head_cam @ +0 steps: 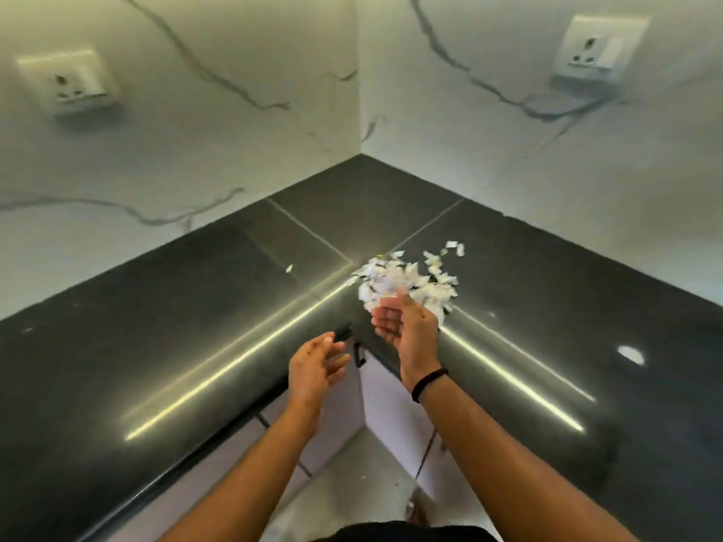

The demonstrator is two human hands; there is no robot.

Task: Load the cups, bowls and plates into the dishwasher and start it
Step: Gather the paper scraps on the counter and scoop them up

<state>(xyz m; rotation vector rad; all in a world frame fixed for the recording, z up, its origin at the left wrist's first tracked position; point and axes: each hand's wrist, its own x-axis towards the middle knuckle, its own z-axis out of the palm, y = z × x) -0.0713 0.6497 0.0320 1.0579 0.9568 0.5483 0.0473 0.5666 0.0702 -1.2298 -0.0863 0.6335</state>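
glossy dark stone countertop [156, 346], paper scraps [407, 279]

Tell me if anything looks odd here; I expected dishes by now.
Yes. White paper scraps lie heaped on the dark countertop near the corner, just beyond the right hand; one stray scrap lies apart. No cups, bowls or plates show.
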